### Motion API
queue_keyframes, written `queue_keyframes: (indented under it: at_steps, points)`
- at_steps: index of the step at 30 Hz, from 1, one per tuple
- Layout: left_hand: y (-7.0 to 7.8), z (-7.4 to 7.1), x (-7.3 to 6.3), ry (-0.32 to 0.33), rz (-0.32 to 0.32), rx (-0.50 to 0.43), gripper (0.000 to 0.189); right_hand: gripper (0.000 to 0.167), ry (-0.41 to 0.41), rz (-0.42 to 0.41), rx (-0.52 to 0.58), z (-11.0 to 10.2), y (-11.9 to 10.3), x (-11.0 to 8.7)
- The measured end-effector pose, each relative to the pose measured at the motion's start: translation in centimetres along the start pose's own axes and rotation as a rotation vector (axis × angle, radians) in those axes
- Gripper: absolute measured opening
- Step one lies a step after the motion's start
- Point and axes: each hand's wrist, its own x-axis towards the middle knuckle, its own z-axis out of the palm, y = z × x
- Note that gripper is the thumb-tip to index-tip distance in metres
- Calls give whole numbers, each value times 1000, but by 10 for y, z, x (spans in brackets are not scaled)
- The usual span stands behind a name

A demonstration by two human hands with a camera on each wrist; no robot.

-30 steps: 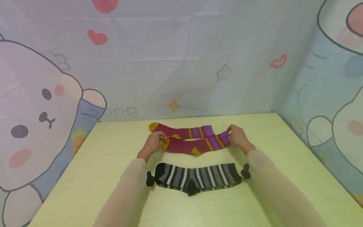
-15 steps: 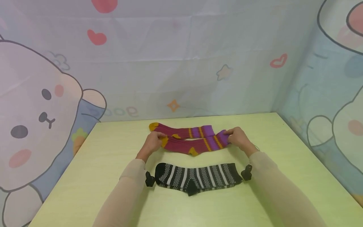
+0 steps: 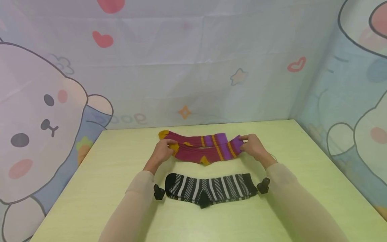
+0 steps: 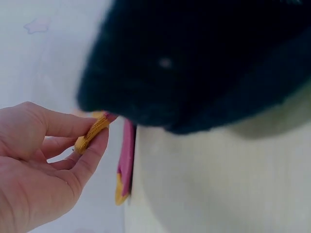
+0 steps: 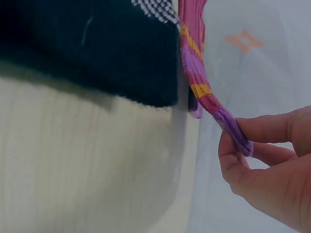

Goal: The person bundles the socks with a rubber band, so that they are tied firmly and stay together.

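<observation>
A maroon sock (image 3: pixel 193 155) with a yellow toe and heel and a purple striped cuff stretches between both hands. The left hand (image 3: pixel 161 152) pinches its yellow toe (image 4: pixel 92 132) between thumb and fingers. At the other end, the right hand (image 3: pixel 254 147) pinches the purple cuff (image 5: pixel 232 131). Just behind lies a matching maroon sock (image 3: pixel 190 140) on the table, partly covered by the held one in the head view. Nearer the person, between the forearms, lies a pair of black-and-white patterned socks (image 3: pixel 211 189), one on top of the other.
The pale yellow table (image 3: pixel 115 188) ends at a printed cloth backdrop (image 3: pixel 169 77) with cartoon animals and hearts. Small black devices (image 3: pixel 159 192) sit at the wrists, close to the ends of the black-and-white socks, whose dark fabric fills much of both wrist views.
Both hands have shifted slightly left with the maroon sock. Its cuff end has risen and now overlaps the sock behind more. The black-and-white socks have stayed put.
</observation>
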Motion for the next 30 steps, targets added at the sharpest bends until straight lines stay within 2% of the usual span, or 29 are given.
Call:
queue_keyframes:
  at_steps: [8,13,16,23,30]
  points:
    - [0,-9,-11,23,-9,-74,44,54,-24,-52,20,8,-13,-8]
    - [7,-10,-13,30,25,-66,46,56,1,-63,2,4,-16,-14]
    - [10,-12,-15,35,24,-65,48,57,3,-74,1,1,-18,-20]
    - [5,-16,-31,19,30,-83,47,56,14,-117,-13,1,-22,-33]
    - [14,-21,-44,5,57,-118,46,56,45,-153,-52,-10,-25,-52]
